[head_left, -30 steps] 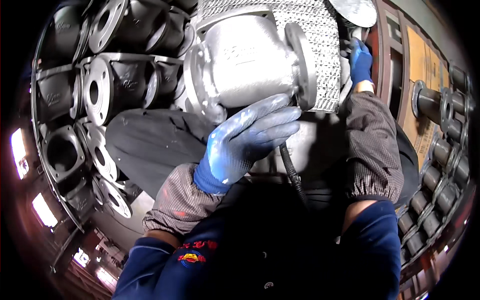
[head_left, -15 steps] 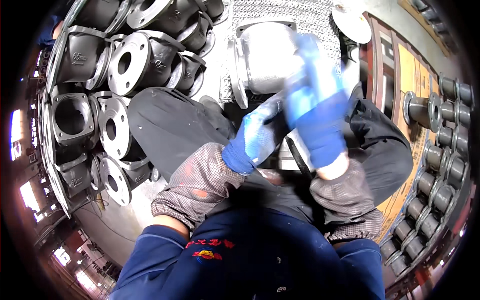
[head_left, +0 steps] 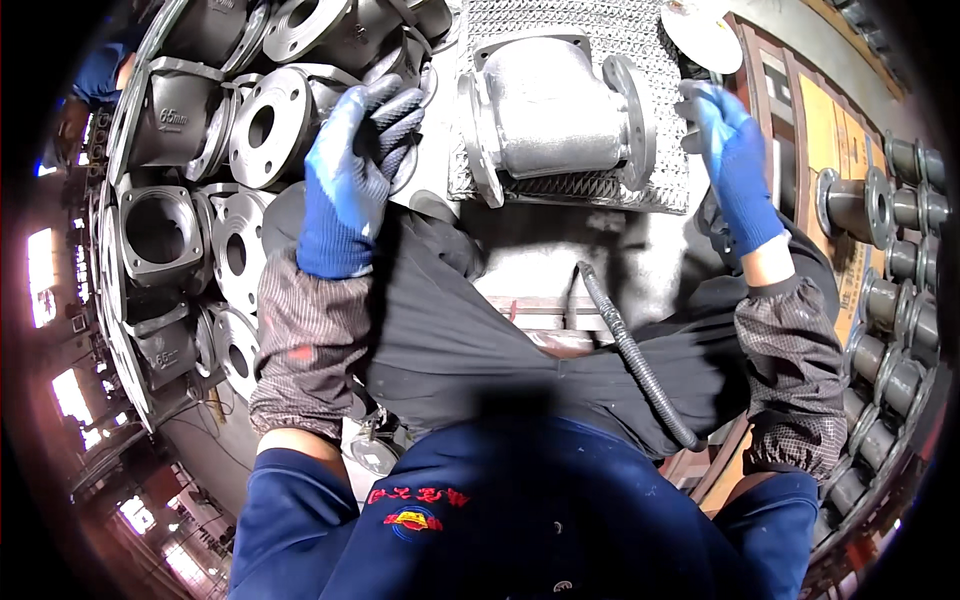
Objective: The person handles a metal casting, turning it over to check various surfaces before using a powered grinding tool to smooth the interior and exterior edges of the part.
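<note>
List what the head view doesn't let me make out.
In the head view:
Metal fitting: underside hidden by its own body.
Textured mat: far end cut off by the upper edge.
Right hand: palm mostly hidden by its back.
Distant clutter, lower left: too small.

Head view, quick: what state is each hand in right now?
Left hand: open, fingers loosely bent, nothing seen in it.
Right hand: open, fingers slightly bent, nothing seen in it, apart from the silver flanged casting.
</note>
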### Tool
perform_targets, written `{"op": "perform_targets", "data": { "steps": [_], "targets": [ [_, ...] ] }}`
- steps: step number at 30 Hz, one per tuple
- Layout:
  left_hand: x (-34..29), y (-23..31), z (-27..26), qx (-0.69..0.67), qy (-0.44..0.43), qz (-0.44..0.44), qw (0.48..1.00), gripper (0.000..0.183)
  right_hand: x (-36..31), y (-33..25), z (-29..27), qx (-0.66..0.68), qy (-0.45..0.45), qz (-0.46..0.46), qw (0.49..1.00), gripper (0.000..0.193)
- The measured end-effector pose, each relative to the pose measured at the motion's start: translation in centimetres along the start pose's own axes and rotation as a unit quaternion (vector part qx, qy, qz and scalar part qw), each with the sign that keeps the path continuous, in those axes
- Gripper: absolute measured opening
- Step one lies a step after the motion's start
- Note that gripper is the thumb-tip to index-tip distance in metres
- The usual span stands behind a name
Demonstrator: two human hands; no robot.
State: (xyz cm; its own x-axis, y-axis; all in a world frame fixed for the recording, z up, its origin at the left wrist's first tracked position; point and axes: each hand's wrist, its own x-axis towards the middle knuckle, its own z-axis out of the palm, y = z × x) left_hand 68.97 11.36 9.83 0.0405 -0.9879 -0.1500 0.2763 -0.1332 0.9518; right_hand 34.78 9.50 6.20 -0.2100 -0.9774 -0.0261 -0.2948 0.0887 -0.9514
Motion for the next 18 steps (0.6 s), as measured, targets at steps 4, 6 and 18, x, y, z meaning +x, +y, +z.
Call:
{"op": "perform_targets", "data": {
  "steps": [4, 6, 18],
  "targets": [
    [2.5, -3.7, -0.1, -0.001, 0.001, -0.188, 0.982, 0.051, 0.0, 4.3, 2.0, 0.002, -0.029, 0.052, 0.998, 0.035],
    [2.6, -5.1, 0.5, -0.012, -0.034, -0.23, 0.973, 0.051, 0.0, 5.9, 2.7, -0.071, -0.039, 0.054, 0.995, 0.036],
    [3.4, -5.9, 5.7, 0.03, 0.066, -0.106, 0.992, 0.046, 1.0, 5.1, 4.7, 0.174, -0.062, 0.227, 0.956, 0.045]
  ]
}}
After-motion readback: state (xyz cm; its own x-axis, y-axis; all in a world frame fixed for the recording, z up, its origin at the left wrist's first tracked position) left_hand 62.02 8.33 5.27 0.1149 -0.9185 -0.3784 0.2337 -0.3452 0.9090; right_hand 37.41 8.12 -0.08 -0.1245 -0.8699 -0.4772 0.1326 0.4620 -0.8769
